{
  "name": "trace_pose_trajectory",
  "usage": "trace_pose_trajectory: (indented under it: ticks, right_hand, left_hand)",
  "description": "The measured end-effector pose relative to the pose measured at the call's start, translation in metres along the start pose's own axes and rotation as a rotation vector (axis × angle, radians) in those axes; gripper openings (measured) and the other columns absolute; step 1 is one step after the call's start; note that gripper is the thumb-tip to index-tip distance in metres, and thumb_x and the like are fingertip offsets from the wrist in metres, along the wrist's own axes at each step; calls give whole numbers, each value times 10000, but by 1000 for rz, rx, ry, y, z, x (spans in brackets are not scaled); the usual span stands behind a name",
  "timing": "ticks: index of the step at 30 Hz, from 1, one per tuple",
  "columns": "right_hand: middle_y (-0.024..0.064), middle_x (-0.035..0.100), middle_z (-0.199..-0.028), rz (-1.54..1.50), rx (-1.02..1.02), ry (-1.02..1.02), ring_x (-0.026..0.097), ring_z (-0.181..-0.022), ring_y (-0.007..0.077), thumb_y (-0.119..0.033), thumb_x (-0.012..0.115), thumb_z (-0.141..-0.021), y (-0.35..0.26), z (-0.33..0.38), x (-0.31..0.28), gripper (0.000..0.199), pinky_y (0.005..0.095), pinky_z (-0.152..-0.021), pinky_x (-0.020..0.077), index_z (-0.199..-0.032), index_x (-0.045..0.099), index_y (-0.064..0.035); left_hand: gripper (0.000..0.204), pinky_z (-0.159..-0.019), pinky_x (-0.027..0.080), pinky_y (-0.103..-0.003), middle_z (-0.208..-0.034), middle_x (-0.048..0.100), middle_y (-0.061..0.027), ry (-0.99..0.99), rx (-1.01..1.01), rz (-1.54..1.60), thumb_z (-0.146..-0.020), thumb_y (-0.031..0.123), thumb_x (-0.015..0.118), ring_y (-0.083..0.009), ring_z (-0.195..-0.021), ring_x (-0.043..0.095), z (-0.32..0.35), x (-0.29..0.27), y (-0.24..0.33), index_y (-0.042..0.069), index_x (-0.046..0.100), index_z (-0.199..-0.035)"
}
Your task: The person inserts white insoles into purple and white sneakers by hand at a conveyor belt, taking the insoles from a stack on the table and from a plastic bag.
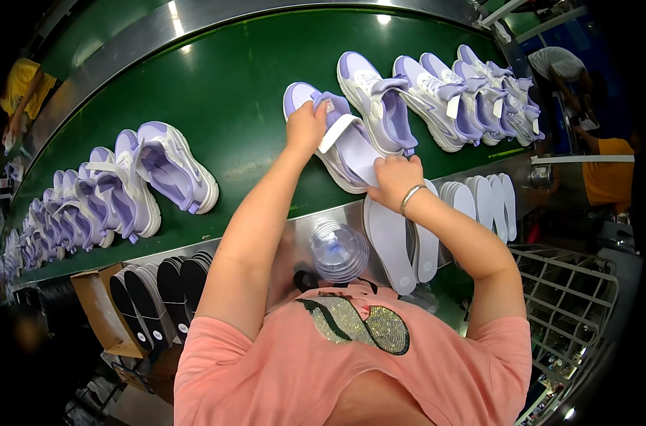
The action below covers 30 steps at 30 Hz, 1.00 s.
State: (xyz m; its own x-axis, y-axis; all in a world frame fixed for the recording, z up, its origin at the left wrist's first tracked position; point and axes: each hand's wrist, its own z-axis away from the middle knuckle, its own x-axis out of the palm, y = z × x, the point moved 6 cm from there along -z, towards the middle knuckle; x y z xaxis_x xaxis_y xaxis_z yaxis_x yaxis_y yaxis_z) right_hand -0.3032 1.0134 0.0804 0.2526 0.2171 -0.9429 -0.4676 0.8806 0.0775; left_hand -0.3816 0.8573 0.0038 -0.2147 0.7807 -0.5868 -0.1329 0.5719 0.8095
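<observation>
A lilac and white sneaker (299, 95) lies on the green conveyor belt (223, 92) in front of me. My left hand (305, 128) grips its tongue and collar and holds the opening apart. My right hand (394, 179) holds a pale lilac insole (358, 153) whose front end is inside the shoe. A silver bracelet (410, 196) sits on my right wrist.
Several more lilac sneakers (436, 96) stand to the right on the belt, and several others (124, 184) to the left. Pale insoles (472, 202) lie stacked on the metal ledge, dark insoles (163, 287) sit in a cardboard box, a plastic bottle (338, 250) stands close to me, and a wire basket (564, 298) is at right.
</observation>
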Motion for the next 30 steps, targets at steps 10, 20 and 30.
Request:
trace_pose_trajectory:
  ticks: [10, 20, 30]
  right_hand:
    - [131, 590, -809, -126, -105, 32, 588, -755, 266, -105, 525, -689, -15, -74, 45, 118, 349, -647, 477, -740, 623, -64]
    - [153, 599, -928, 204, -259, -457, 583, -863, 263, -120, 573, -643, -31, -99, 81, 285, 327, -750, 457, -908, 615, -24]
    - [157, 601, -903, -40, -325, -594, 590, -838, 264, -202, 505, -725, -22, -81, 59, 290, 345, -708, 458, -929, 582, -11]
  left_hand:
    - [289, -605, 425, -395, -733, 579, -191, -90, -57, 166, -790, 299, 505, -343, -682, 552, 5, -8, 0, 13, 548, -786]
    - [296, -522, 428, -299, -679, 571, -110, -118, -72, 258, -802, 282, 515, -171, -590, 546, 3, 0, -17, -9, 553, -840]
    - [313, -611, 429, -324, -764, 589, -166, -55, -119, 209, -808, 283, 502, -248, -680, 564, 4, -1, -19, -18, 551, -880]
